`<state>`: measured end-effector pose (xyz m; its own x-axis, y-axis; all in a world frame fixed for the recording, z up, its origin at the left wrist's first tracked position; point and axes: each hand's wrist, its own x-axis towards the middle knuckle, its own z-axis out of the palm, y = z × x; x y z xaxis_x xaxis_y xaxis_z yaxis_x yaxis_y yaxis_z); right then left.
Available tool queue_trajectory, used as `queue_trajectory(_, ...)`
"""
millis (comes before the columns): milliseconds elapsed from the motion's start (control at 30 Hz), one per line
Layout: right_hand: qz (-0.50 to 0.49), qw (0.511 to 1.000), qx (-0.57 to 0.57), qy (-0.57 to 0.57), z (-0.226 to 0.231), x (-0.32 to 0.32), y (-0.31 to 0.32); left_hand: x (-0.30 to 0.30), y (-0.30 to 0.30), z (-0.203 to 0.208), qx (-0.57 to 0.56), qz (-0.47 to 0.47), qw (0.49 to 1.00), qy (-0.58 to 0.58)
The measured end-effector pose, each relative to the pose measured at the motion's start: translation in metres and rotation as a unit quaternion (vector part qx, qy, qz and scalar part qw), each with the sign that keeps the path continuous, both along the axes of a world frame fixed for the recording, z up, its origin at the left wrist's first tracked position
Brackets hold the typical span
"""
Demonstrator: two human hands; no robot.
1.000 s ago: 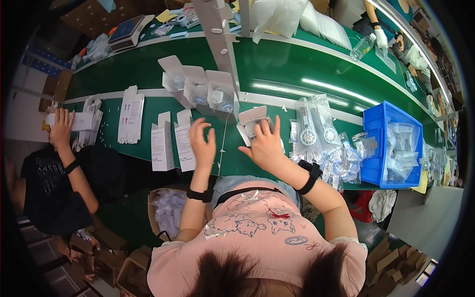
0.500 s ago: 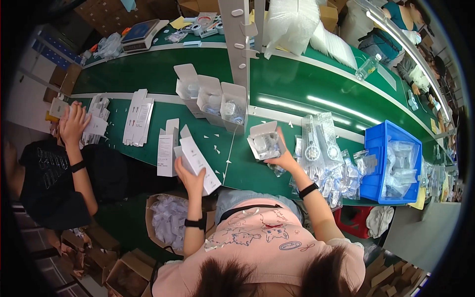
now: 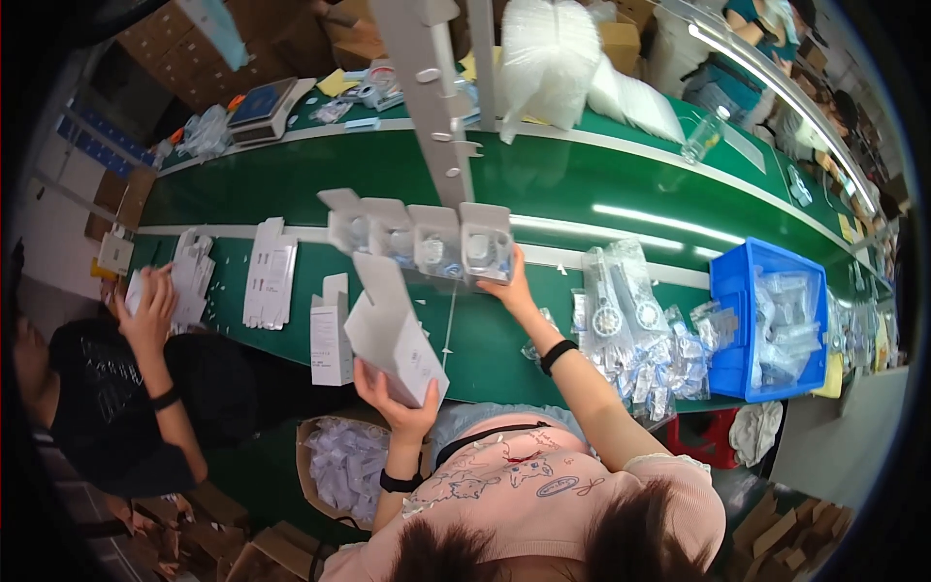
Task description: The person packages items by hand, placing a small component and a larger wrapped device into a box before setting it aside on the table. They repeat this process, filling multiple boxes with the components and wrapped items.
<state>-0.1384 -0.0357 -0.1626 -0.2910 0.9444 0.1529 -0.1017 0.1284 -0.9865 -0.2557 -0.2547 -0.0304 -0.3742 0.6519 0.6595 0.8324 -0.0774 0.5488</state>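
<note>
My left hand (image 3: 396,405) is wrapped round the lower part of a white carton (image 3: 393,335), which tilts with its top flap raised. At the end of a row of filled open cartons (image 3: 434,238), my right hand (image 3: 512,284) grips another open white carton (image 3: 487,254). Clear-bagged parts fill that one, and it stands right beside its neighbour. To the left of my left hand an upright white carton (image 3: 331,339) rests near the table's front edge. Clear bags of parts (image 3: 640,349) lie piled right of my right forearm.
A blue bin (image 3: 722,330) of bagged parts stands at the right. Folded flat cartons (image 3: 270,276) lie at the left, near a co-worker's hand (image 3: 150,306). A metal post (image 3: 427,107) rises behind the carton row. Below the table, an open cardboard box (image 3: 315,456) holds bagged pieces.
My right hand has moved its filled carton up and left, to the end of the row. The carton in my left hand has turned, its opening now showing more.
</note>
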Motion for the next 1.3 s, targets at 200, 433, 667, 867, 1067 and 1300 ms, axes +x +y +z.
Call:
queue_trajectory(200,-0.055,0.985,0.123,-0.108,0.045,0.033,-0.02,0.047,0.045,-0.007,0.001,-0.152,0.985,0.08)
queue_trajectory(433,0.102,0.948,-0.139,0.266,0.103,0.127,-0.096,0.074,0.079,-0.028,-0.093,-0.42,0.895,-0.118)
queue_trajectory(667,-0.112,0.963,0.022,-0.243,0.076,0.153,-0.026,0.076,0.12,0.004,-0.216,-0.438,0.847,-0.211)
queue_trajectory(867,-0.052,0.734,-0.065,-0.674,0.025,0.147,0.034,0.064,0.124,-0.019,-0.252,-0.339,0.899,-0.112)
queue_trajectory(1067,-0.139,0.918,0.067,-0.365,0.061,0.189,0.028,0.064,0.12,-0.031,-0.208,-0.333,0.911,-0.126)
queue_trajectory(1300,-0.426,0.889,0.036,0.166,0.18,0.09,-0.048,0.065,0.11,-0.057,-0.14,-0.323,0.921,-0.166)
